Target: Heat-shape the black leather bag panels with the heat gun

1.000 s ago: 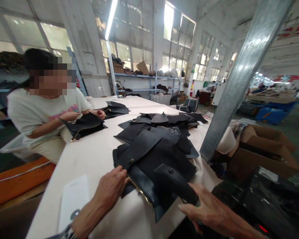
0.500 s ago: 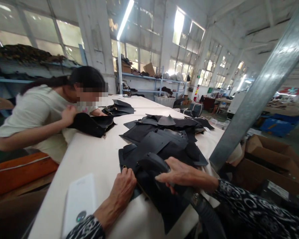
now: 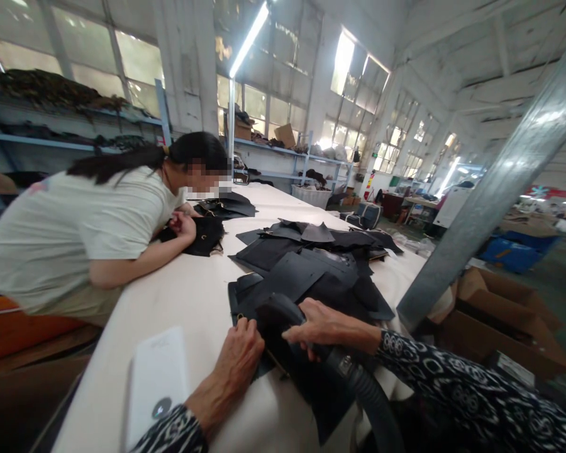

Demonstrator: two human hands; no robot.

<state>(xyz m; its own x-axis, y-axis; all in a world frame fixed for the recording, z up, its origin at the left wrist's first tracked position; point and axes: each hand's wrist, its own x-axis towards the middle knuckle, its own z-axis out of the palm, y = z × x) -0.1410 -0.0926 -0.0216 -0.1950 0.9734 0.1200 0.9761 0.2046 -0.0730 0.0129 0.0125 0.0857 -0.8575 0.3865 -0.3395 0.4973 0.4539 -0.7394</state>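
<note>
A heap of black leather bag pieces lies on the white table. My left hand is closed and presses down the near corner of the top bag piece, next to its gold zipper. My right hand is curled over a black curved flap on the same piece. A thick black strap runs from under my right wrist toward the bottom edge.
A person in a white shirt leans low over the table's left side, hands on a black bag piece. A white phone-like slab lies near my left arm. A slanted metal post and cardboard boxes stand at the right.
My right hand came up from the table's near edge onto the black flap. The person opposite bent down over the table with her bag piece. My left hand stayed put.
</note>
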